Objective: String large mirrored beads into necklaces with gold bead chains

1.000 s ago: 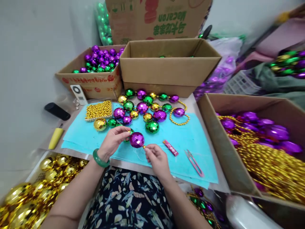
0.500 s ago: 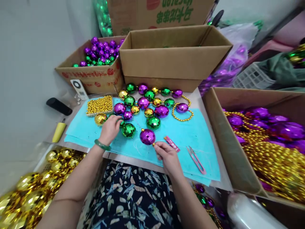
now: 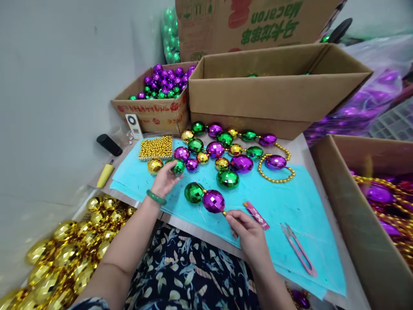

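A tall cardboard box (image 3: 258,99) stands beyond the blue sheet (image 3: 309,206) in front of you. Your right hand (image 3: 248,234) is narrowed to a pinch, and your left hand (image 3: 165,181) is half curled, palm turned inward. Pink snips (image 3: 300,252) lie to the right of your right hand. The purple ball (image 3: 213,201) sits just left of your right fingertips, beside the larger green ball (image 3: 194,193). Your left fingers touch the smaller green ball (image 3: 178,167); I can't tell if they grip it. Your right fingertips hold the tiny gold bead (image 3: 224,213) at the purple ball's near end.
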A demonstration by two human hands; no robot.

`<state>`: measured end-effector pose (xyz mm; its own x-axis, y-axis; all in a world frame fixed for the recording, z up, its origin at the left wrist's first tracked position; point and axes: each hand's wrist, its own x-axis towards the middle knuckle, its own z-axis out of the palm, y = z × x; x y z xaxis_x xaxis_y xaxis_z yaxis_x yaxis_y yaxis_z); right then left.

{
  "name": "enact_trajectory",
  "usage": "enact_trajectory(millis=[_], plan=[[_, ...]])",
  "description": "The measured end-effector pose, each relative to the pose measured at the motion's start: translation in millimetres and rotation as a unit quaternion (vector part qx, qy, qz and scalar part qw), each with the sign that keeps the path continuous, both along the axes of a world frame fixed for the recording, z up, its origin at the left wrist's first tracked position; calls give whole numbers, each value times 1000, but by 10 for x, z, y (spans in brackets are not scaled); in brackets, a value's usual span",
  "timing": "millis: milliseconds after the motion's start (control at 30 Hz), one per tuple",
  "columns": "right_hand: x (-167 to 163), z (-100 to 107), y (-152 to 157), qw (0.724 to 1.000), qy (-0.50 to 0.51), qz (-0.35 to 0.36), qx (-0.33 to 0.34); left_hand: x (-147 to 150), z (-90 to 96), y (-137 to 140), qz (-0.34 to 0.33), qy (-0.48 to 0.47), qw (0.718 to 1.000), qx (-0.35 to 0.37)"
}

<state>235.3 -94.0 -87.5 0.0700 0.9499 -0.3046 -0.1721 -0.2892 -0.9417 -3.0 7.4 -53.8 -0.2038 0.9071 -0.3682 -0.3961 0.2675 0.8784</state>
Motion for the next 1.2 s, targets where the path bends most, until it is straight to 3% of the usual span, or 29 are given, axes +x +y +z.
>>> enact_trajectory(millis=[100,233,367,533,833,1067,1200], plan=[[-49,26,-3,999,-24,16,17,-7,141,-51,-9,-195,980,-26],[-105,63,10,998,-48,33,30,21,210,-139,15,-235,972,-16],[-126,76,7,996,-65,43,39,44,235,-200,54,-215,975,-10],[-138,66,-14,995,-86,40,40,67,244,-264,53,-196,979,4],[-161,148,-98,991,-116,4,70,142,243,-357,102,-93,984,115],[-224,115,-135,993,-102,-7,54,366,85,-530,92,67,978,173],[-260,17,-124,998,-62,-13,19,553,-26,-618,84,85,973,195]])
